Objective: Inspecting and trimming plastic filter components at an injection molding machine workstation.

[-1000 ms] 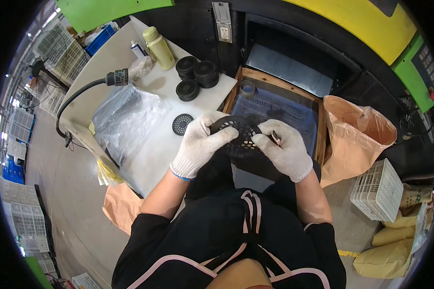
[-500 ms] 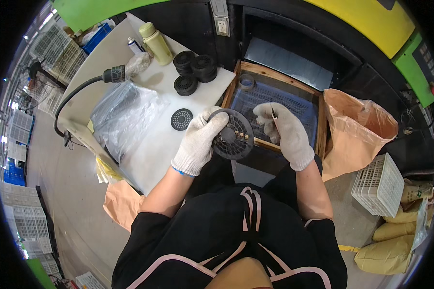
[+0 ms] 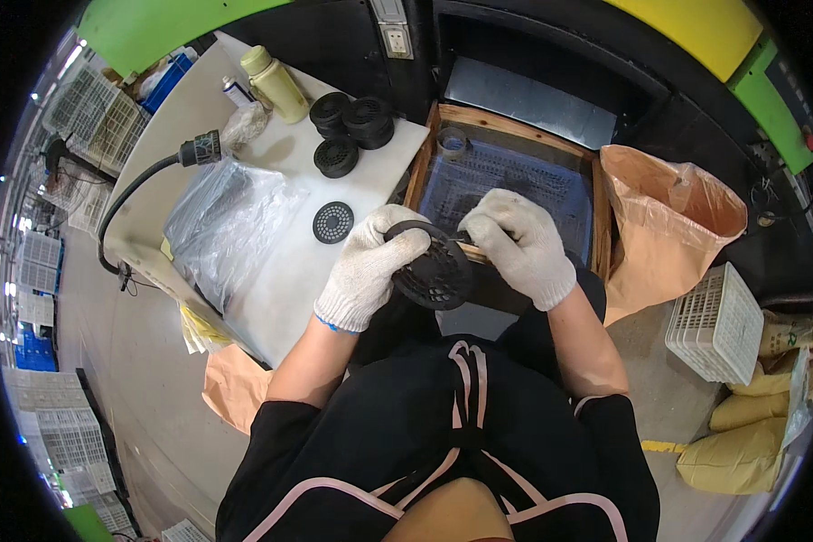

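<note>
Both my hands wear white knit gloves. My left hand [image 3: 369, 266] grips the left rim of a round black perforated disc [image 3: 434, 275], held tilted in front of me. My right hand [image 3: 519, 244] pinches the disc's upper right edge with a thin tool partly hidden between the fingers. The disc hangs over the near edge of a wooden tray [image 3: 422, 163] that holds a blue mesh sheet [image 3: 506, 181]. A smaller black perforated disc [image 3: 333, 222] lies flat on the white table [image 3: 289, 280] to the left.
Stacks of black round parts [image 3: 352, 126] and a pale green bottle [image 3: 275, 83] stand at the table's back. A clear plastic bag [image 3: 230, 226] and a black hose nozzle [image 3: 199, 149] lie at left. A tan bag [image 3: 664, 226] and white basket [image 3: 718, 321] sit at right.
The disc has turned and dropped slightly toward me. My right hand has closed in on its upper edge; my left hand keeps its grip.
</note>
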Demonstrator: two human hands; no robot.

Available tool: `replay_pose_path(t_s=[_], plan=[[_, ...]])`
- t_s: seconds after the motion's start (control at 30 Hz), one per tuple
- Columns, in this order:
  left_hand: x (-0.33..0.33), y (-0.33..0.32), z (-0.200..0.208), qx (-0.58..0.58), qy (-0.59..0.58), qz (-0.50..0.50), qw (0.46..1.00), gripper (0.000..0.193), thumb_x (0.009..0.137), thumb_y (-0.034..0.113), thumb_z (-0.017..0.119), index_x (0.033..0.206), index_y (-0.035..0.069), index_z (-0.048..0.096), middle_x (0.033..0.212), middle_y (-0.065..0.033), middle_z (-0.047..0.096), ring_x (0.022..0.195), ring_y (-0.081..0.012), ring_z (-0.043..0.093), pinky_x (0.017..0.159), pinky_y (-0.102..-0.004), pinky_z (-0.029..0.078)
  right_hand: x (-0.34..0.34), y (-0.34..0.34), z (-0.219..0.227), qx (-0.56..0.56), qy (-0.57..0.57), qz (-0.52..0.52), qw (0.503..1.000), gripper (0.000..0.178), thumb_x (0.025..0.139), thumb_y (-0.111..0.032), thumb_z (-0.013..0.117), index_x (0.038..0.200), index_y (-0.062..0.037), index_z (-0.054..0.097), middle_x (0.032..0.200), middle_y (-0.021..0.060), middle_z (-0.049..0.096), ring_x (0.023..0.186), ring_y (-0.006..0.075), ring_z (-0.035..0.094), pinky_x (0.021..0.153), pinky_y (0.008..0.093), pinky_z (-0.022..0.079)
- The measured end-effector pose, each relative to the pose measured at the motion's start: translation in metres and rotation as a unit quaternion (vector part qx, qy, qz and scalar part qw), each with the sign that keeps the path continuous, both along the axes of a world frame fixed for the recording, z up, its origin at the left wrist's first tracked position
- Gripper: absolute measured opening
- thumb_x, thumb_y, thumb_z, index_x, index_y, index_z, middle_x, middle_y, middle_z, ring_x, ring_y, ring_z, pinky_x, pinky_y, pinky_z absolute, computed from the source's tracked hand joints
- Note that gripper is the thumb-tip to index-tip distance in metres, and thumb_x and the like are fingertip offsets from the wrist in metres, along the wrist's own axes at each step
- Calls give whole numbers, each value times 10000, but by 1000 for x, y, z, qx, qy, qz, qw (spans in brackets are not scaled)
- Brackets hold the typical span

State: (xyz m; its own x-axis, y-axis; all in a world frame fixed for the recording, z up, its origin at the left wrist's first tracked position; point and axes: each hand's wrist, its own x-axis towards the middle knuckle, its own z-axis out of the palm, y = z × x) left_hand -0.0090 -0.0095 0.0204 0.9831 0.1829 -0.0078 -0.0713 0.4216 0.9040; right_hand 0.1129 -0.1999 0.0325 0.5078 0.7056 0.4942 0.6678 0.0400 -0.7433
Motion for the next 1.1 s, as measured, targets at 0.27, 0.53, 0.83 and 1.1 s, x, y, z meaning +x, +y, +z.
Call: replay_pose_path(t_s=[0.27, 0.53, 0.83, 1.1], plan=[[6, -4, -5, -85, 32, 88, 992, 135, 923, 101, 659, 1034, 33, 621, 918, -61, 670, 805, -150, 668, 734, -286, 571, 3, 1, -5, 10, 54, 54, 997, 193, 945, -173, 594, 855, -28, 684, 764, 70, 605, 726, 208, 601, 676, 318, 481], [18, 7, -13, -79, 32, 163, 983, 99, 948, 119, 649, 1007, 45, 618, 899, -43, 678, 784, -118, 654, 685, -269, 562, -8, 2, -11, 21, 367, 3, 930, 292, 984, -187, 500, 777, -32, 635, 687, -20, 530, 553, 47, 422, 504, 223, 357], [22, 6, -18, -163, -20, 116, 980, 147, 985, 84, 585, 1119, 30, 557, 1060, -84, 651, 940, -182, 677, 847, -335, 594, -24, 14, -15, -99, 231, -33, 967, 297, 883, -305, 688, 927, -15, 648, 814, 95, 589, 708, 184, 545, 688, 339, 473], [10, 6, -34, -59, -34, 73, 995, 369, 936, 38, 615, 1281, -14, 495, 1190, -125, 638, 1019, -195, 661, 907, -346, 562, -27, 4, -10, -62, 170, -78, 980, 216, 886, -226, 675, 882, -15, 634, 816, 136, 597, 729, 261, 598, 687, 370, 481]])
